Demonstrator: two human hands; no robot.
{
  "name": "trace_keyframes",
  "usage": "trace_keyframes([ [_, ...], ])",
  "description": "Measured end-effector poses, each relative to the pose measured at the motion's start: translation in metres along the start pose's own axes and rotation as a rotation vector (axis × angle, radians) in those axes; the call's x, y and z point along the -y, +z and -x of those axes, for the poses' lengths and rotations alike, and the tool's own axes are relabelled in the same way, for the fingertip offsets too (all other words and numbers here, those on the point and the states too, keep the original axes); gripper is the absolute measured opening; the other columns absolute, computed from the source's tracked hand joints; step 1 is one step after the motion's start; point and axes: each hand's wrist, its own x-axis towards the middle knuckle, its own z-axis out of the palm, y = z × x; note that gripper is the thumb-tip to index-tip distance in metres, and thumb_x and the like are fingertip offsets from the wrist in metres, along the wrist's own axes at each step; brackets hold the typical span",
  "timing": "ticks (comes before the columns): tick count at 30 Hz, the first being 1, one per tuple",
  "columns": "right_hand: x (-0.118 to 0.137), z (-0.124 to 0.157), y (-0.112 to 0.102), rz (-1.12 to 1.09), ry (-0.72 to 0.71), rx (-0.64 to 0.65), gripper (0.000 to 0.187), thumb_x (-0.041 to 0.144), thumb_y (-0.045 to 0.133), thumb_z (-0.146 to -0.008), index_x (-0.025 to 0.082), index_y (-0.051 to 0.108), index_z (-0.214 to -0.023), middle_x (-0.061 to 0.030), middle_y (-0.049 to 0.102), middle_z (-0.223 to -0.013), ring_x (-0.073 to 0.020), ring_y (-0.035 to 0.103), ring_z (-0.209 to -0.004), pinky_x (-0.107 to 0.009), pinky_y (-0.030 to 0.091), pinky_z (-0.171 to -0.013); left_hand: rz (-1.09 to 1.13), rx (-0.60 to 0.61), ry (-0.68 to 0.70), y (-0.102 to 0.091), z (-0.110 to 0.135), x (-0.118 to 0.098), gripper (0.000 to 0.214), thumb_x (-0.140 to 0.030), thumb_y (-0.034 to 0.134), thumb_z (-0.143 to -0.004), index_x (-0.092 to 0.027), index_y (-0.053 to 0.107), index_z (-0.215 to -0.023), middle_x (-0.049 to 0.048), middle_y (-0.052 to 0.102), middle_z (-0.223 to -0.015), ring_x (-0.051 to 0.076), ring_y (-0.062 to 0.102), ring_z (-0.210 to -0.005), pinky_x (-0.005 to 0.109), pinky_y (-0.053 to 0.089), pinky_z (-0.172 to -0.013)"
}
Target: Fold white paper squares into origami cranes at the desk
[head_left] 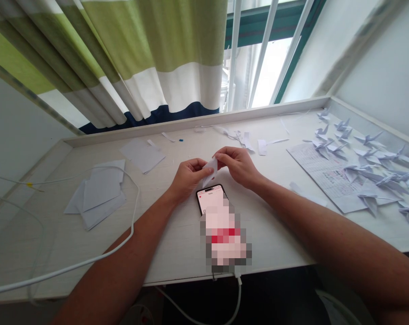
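Observation:
My left hand [187, 177] and my right hand [237, 164] meet above the middle of a white table [177, 243], both pinching a small folded piece of white paper [210, 172] between fingertips. The paper hangs just above the top edge of a phone [211, 198] that lies flat on the table with its screen lit. Both forearms reach in from the near edge.
Loose white paper squares [101, 192] lie to the left, another sheet [142, 155] farther back. Several folded paper cranes [367, 162] sit on a printed sheet [326, 174] at the right. Paper scraps [248, 141] lie near the back ledge. A white cable [89, 262] loops across the left side. Curtain and window stand behind.

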Motion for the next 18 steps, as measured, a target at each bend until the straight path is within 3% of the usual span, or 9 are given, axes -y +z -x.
trace_keyframes([
  [4,0.0000,-0.0012,-0.0019,-0.083,0.015,0.015,0.022,0.036,0.065,-0.089,0.017,0.073,-0.081,-0.0040,0.071,-0.073,-0.0173,0.067,-0.069,-0.035,0.058,-0.072,-0.025,-0.023,0.002,0.0006,-0.0005,-0.0001,0.041,-0.043,0.098,-0.056,-0.015,0.073,-0.075,0.0035,0.076,-0.070,0.016,0.067,-0.062,0.029,0.051,-0.065],
  [11,-0.0004,0.0004,-0.0020,0.072,-0.040,0.062,0.027,0.043,0.078,-0.084,0.017,0.076,-0.076,-0.0039,0.073,-0.075,-0.0160,0.062,-0.072,-0.031,0.051,-0.071,-0.016,-0.003,0.032,0.0000,-0.0007,0.0025,0.038,-0.040,0.098,-0.058,-0.015,0.075,-0.075,0.0042,0.078,-0.075,0.015,0.068,-0.066,0.029,0.052,-0.068],
  [18,-0.0029,-0.0027,-0.0048,-0.100,0.087,0.089,0.049,0.064,0.075,-0.085,0.016,0.074,-0.072,-0.0057,0.072,-0.073,-0.0169,0.065,-0.070,-0.034,0.056,-0.075,0.021,-0.002,-0.005,0.0031,-0.0004,0.0025,0.039,-0.038,0.099,-0.056,-0.015,0.074,-0.074,0.0027,0.077,-0.071,0.014,0.067,-0.062,0.028,0.052,-0.065],
])
